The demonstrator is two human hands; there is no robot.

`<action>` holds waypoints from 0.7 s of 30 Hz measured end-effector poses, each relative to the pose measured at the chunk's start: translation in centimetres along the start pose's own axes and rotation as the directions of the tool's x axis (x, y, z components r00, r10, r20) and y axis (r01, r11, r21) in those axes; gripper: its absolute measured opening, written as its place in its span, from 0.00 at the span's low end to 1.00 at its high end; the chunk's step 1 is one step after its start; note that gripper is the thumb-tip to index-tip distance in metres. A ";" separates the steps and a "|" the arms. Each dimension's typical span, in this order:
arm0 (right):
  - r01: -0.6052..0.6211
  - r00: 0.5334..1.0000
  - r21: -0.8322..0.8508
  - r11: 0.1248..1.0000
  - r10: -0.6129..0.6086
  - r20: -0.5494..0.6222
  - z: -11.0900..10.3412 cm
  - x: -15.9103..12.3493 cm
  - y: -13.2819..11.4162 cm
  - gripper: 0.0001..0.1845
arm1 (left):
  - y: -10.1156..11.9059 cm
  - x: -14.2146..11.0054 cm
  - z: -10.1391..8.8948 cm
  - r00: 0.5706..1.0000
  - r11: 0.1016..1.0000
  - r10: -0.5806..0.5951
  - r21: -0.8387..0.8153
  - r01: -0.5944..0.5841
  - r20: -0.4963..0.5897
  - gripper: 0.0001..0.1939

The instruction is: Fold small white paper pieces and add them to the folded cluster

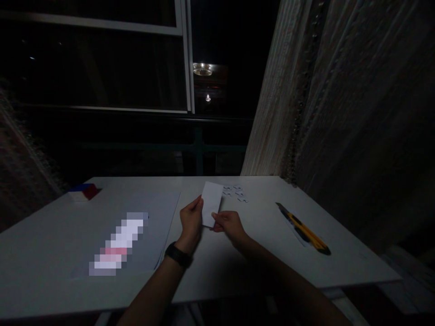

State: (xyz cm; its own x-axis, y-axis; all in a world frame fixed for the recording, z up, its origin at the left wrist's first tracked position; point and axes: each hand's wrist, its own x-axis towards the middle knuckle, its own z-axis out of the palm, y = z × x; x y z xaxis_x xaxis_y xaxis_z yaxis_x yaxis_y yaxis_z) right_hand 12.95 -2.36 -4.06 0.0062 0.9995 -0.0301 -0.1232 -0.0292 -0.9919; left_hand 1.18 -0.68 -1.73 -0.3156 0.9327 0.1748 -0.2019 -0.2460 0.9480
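Observation:
A small white rectangular piece of folded-looking paper [212, 201] is held up over the middle of the table, tilted slightly. My left hand [191, 219], with a dark watch on its wrist, grips the left edge, thumb on the face. My right hand [231, 225] pinches the lower right corner between thumb and fingers. Just behind the paper lie several small paper pieces with dark marks [239, 194], in rows on the table. What is on the paper's far side is hidden from me.
The white table [258, 267] carries a yellow and black utility knife [304, 228] at right. Large paper sheets [163, 226] lie at left, partly under a blurred-out patch [118, 244]. A blue, white and red block [83, 192] sits far left. Curtains [268, 113] hang beside the dark window.

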 end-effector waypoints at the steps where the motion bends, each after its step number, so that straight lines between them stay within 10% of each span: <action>1: 0.003 1.000 -0.022 1.000 -0.003 -0.001 0.0 0.0 0.0 0.25 | 0.0 0.0 0.0 1.000 1.000 -0.001 -0.001 0.001 -0.001 0.17; 21: 0.159 0.985 -0.409 0.899 -0.115 0.132 0.5 -1.2 -0.2 0.19 | -0.7 0.3 -0.1 0.999 1.000 -0.016 -0.028 0.015 -0.042 0.20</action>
State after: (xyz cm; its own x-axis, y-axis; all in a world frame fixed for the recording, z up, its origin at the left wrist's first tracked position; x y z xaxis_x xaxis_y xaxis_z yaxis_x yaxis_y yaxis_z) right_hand 12.47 -3.55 -3.79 -0.1105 0.9888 0.1002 0.2960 0.1290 -0.9464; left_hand 1.13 -0.27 -2.32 -0.3512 0.9244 0.1484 -0.2324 -0.2396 0.9427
